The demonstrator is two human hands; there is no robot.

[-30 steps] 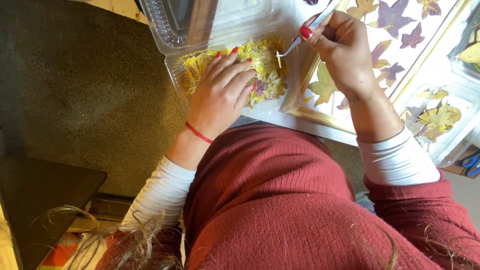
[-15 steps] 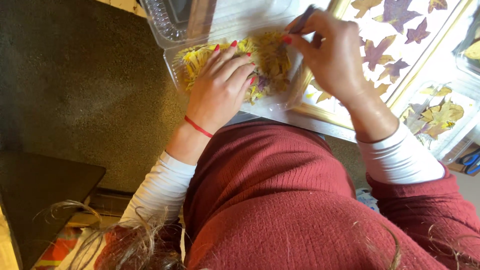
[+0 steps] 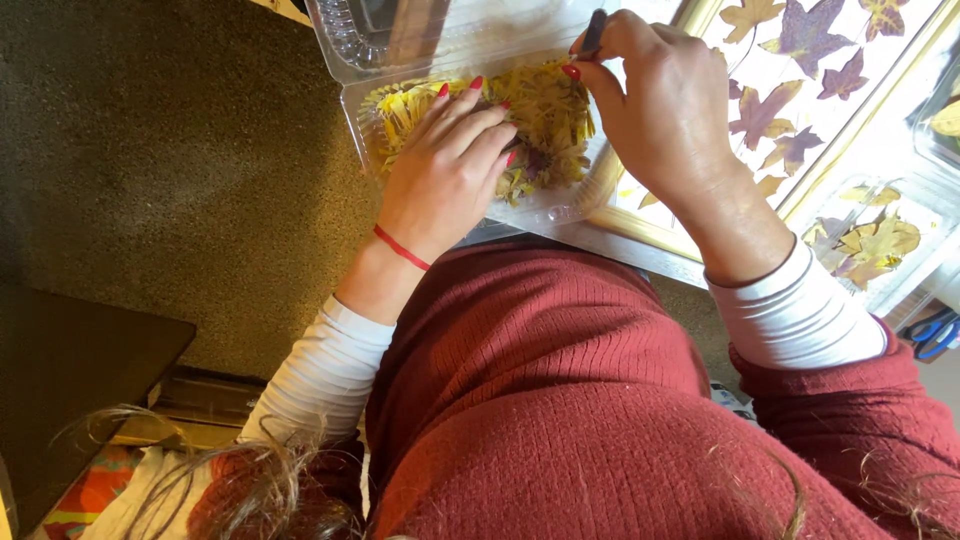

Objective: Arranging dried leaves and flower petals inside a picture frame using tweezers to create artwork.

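A clear plastic clamshell box (image 3: 352, 110) holds a heap of dried yellow petals (image 3: 555, 110). My left hand (image 3: 450, 175) lies on the petals with its fingers stretched out, pressing into the heap and gripping nothing. My right hand (image 3: 665, 110) hovers over the right side of the box, pinching a thin dark tool like tweezers (image 3: 594, 30) between thumb and fingers. The tool's tip is hidden behind my fingers.
Right of the box lies a gold-edged frame (image 3: 640, 218) with pressed purple and yellow leaves (image 3: 800, 40) on white backing. A second clear tray (image 3: 880, 240) holds more leaves. Blue-handled scissors (image 3: 935, 332) lie at the far right. Dark carpet (image 3: 180, 150) spreads left.
My right hand has moved left with the tool, from over the framed leaves to above the box of petals. My left hand has stayed on the petals.
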